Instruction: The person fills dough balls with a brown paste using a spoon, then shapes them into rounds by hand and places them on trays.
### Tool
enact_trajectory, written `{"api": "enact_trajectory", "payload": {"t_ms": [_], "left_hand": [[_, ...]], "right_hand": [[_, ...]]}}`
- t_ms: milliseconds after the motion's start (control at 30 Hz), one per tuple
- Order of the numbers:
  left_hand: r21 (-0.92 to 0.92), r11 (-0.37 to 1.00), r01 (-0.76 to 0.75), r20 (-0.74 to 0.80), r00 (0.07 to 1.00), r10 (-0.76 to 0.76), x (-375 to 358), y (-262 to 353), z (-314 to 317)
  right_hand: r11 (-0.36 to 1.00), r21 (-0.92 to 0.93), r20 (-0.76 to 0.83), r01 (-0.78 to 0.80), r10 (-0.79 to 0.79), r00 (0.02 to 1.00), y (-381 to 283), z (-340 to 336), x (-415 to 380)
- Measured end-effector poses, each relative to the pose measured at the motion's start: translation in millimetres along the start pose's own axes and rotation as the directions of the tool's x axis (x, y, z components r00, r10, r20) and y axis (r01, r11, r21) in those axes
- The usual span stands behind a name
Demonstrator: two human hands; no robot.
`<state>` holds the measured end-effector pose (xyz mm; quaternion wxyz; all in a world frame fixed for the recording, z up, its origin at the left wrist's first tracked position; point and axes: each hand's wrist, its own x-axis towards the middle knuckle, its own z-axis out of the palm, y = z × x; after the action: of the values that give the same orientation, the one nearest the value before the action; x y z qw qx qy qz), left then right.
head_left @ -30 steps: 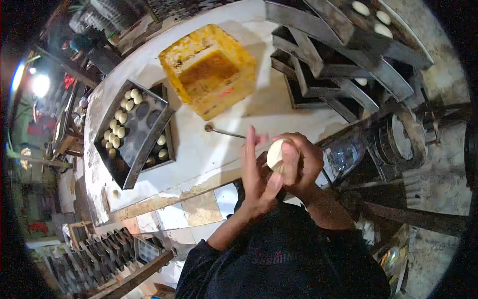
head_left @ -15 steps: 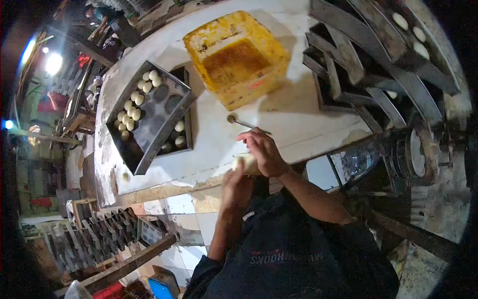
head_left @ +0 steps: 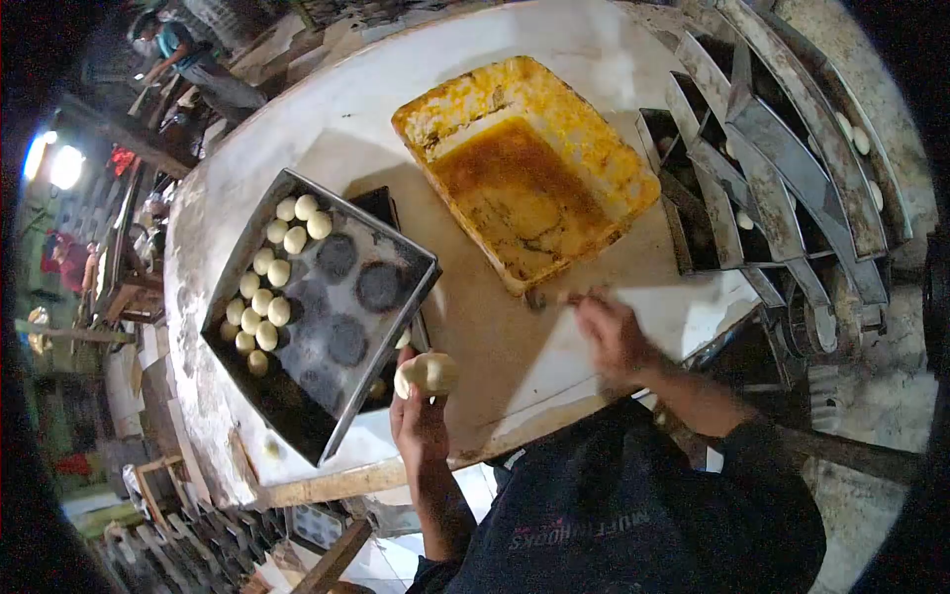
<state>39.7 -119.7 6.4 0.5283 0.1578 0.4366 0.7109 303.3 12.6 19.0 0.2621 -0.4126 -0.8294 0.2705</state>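
Worn white surface (head_left: pixel 371 134) in cluttered room (head_left: pixel 59 381): metal tray (head_left: pixel 299 342) half-filled with dough balls (head_left: pixel 261 301), yellow tub (head_left: pixel 584 144) with brown residue (head_left: pixel 534 203), left hand (head_left: pixel 422 424) pinching dough (head_left: pixel 432 374) beside tray, right hand (head_left: pixel 616 342) blurred near spoon (head_left: pixel 535 298), can't tell grip.

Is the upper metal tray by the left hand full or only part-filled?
Part-filled: pale balls cluster along one side of the upper metal tray, while much of its floor lies bare, showing dark round marks.
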Motion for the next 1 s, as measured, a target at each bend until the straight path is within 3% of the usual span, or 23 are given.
{"api": "enact_trajectory", "payload": {"t_ms": [67, 133, 200, 267, 433, 500, 600, 667, 733, 800, 833, 933, 1000], "left_hand": [[-0.026, 0.998, 0.052, 0.036, 0.998, -0.051, 18.1, 5.4, 0.3], [-0.026, 0.993, 0.114, 0.078, 0.991, -0.111, 37.9, 9.1, 6.0], [-0.022, 0.993, 0.113, 0.127, 0.986, -0.109, 56.9, 11.3, 18.3], [0.0, 0.996, 0.088, 0.163, 0.983, -0.086, 69.0, 20.7, 35.5], [-0.055, 0.998, 0.024, 0.177, 0.984, -0.014, 77.9, 23.3, 9.3], [-0.041, 0.999, 0.006, 0.02, 1.0, -0.005, 71.4, 24.1, -2.1], [-0.055, 0.998, 0.015, -0.05, 0.999, -0.018, 72.4, 20.5, -10.4], [-0.065, 0.998, 0.024, -0.095, 0.995, -0.03, 72.3, 18.0, -9.6], [-0.123, 0.992, -0.027, 0.046, 0.998, 0.033, 77.1, 14.8, -6.3], [-0.062, 0.997, -0.038, 0.026, 0.999, 0.039, 79.0, 20.5, 15.7], [-0.002, 0.999, -0.043, 0.005, 0.999, 0.043, 80.5, 22.8, 27.1], [-0.064, 0.998, -0.025, 0.048, 0.998, 0.028, 82.9, 22.1, 56.0], [-0.101, 0.994, 0.034, 0.125, 0.992, -0.022, 80.6, 24.0, 75.2]], "right_hand": [[0.999, -0.03, -0.277, 0.044, -0.05, 0.96, -22.5, -27.4, 61.5], [0.998, 0.069, -0.199, 0.004, 0.01, 0.98, -15.1, -30.5, 122.3], [0.981, -0.163, 0.058, 0.108, -0.1, 0.993, 20.9, -4.1, 174.6], [0.866, -0.495, 0.371, 0.073, 0.135, 0.919, 41.5, 31.9, 225.2], [0.802, -0.594, 0.398, -0.059, 0.357, 0.845, 96.7, 91.5, 279.6], [0.815, -0.572, 0.394, -0.092, 0.372, 0.84, 111.5, 108.2, 283.5], [0.865, -0.465, 0.398, -0.189, 0.395, 0.828, 117.3, 119.4, 283.9], [0.895, -0.25, 0.441, -0.37, 0.445, 0.779, 109.9, 103.7, 283.1], [0.777, 0.07, 0.571, -0.626, 0.483, 0.664, 95.4, 68.2, 280.4], [0.558, 0.319, 0.701, -0.767, 0.406, 0.586, 72.3, 28.1, 269.1], [0.508, 0.387, 0.724, -0.77, 0.35, 0.595, 59.3, 8.4, 259.0], [0.548, 0.471, 0.672, -0.691, 0.284, 0.684, 13.6, -41.0, 214.5], [0.734, 0.455, 0.591, -0.504, 0.175, 0.788, -10.9, -59.7, 174.9]]}}
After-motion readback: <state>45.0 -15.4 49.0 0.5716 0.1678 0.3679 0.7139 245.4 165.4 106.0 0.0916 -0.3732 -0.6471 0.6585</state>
